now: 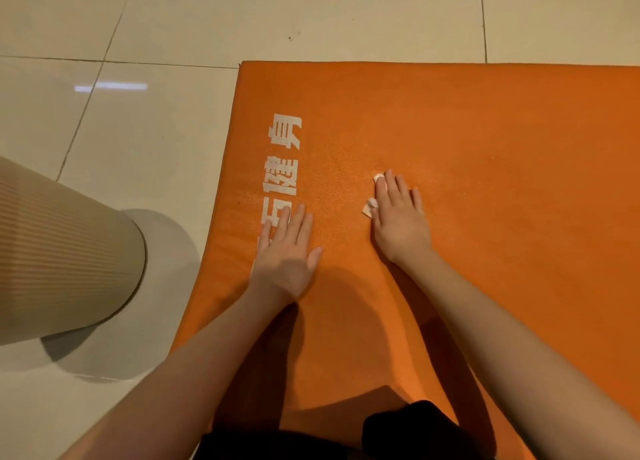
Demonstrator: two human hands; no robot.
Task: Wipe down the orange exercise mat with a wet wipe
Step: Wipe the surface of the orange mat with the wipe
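On the orange mat (pixel 485 140), left grip (pixel 287 251) and right grip (pixel 400 217) flat, straight-fingered, wet wipe (pixel 369 208) under the right; beige roll (pixel 62 251) alongside.

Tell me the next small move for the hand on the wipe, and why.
Probably slide the right hand a short stroke away from you, keeping it flat on the wet wipe. The wipe sits pinned under its fingers, much orange mat lies beyond it, and the left hand rests flat on the mat.

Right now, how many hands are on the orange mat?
2. The left hand rests flat over the white lettering; the right hand, further right, presses the wet wipe down.
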